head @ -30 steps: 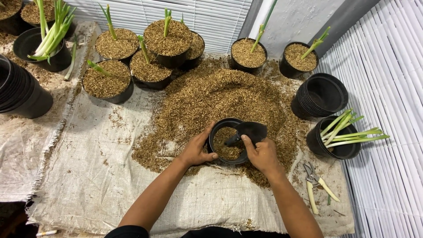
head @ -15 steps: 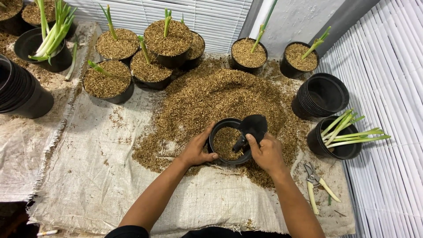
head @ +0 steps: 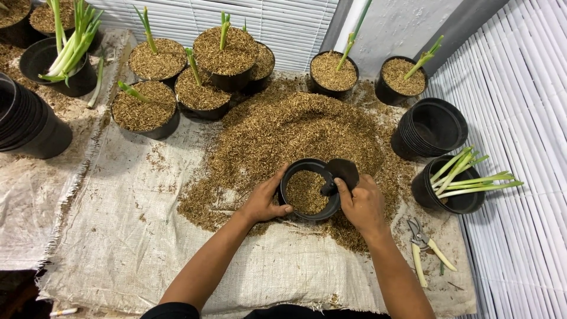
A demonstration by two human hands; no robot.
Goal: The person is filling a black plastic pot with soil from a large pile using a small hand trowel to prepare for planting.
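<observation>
A black plastic pot [head: 295, 172], partly filled with brown husk, sits at the near edge of a big husk pile [head: 295, 127]. My left hand [head: 263, 202] grips the pot's left rim. My right hand [head: 361, 204] holds a small black scoop [head: 341, 172] at the pot's right rim, tilted toward the inside.
Several filled pots with green shoots [head: 195, 77] stand along the back. Stacked empty pots sit at the left [head: 26, 121] and right [head: 430, 127]. A pot of cut green stalks [head: 458, 186] is at the right, with pruning shears [head: 424, 247] on the woven sack [head: 130, 236].
The scoop has swung from lying over the pot's middle up to its right rim. My left hand and the pot have stayed put.
</observation>
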